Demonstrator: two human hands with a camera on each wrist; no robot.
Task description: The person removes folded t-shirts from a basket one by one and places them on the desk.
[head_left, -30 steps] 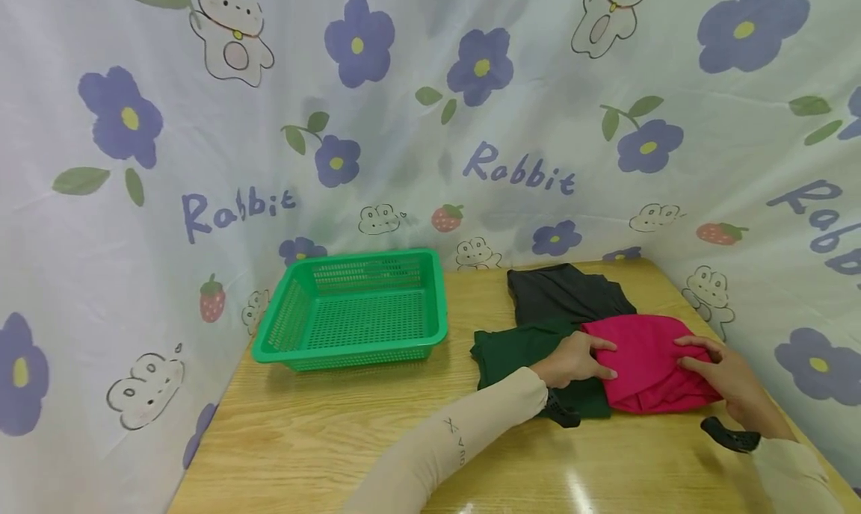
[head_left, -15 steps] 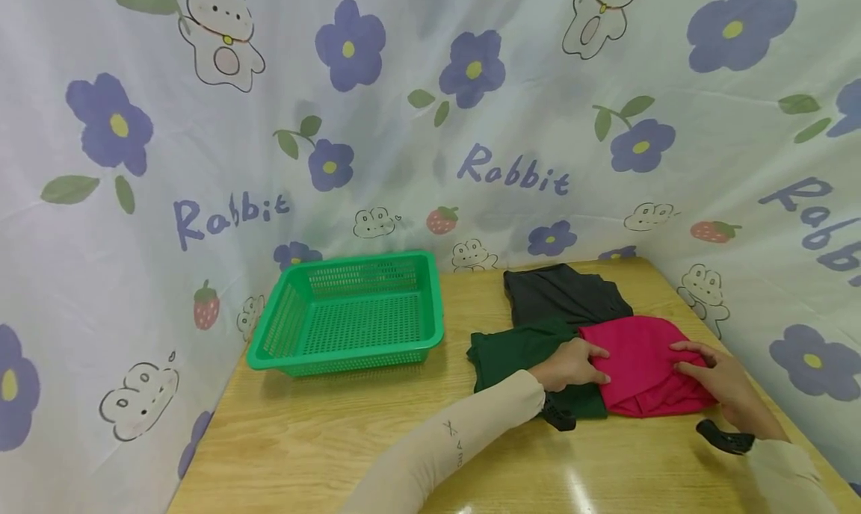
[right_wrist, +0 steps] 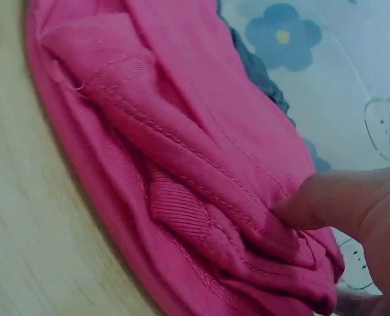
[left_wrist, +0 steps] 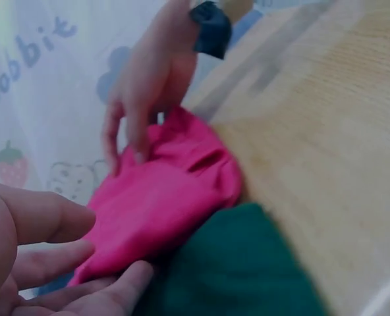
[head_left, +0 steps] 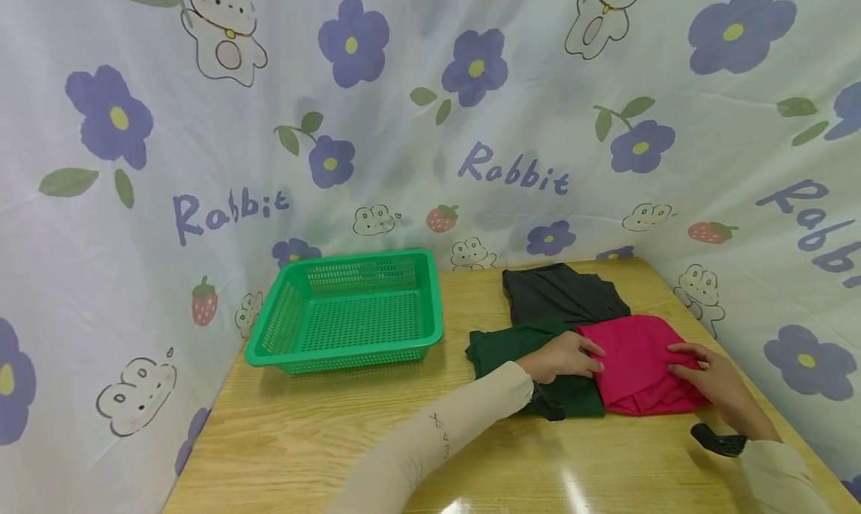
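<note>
A folded pink garment (head_left: 635,357) lies at the right of the table, partly over a folded dark green garment (head_left: 494,346). My left hand (head_left: 561,355) is over the green cloth, its fingertips at the pink garment's left edge; the left wrist view shows thumb and fingers spread apart there. At the pink garment's right end, my right hand (head_left: 723,383) rests with extended fingertips on the cloth. In the right wrist view a digit (right_wrist: 313,201) touches the pink folds (right_wrist: 182,158), where stitched seams and a ribbed part show. The other fingers are mostly hidden there.
Behind the pink and green garments lies a dark grey folded garment (head_left: 561,293). A green plastic basket (head_left: 430,338) stands at the back left of the wooden table (head_left: 303,439). A printed curtain (head_left: 403,140) hangs around the back and sides.
My left hand has drawn slightly left from the pink garment's edge. The right hand stays at the garment's right end. The whole head view has shifted a little.
</note>
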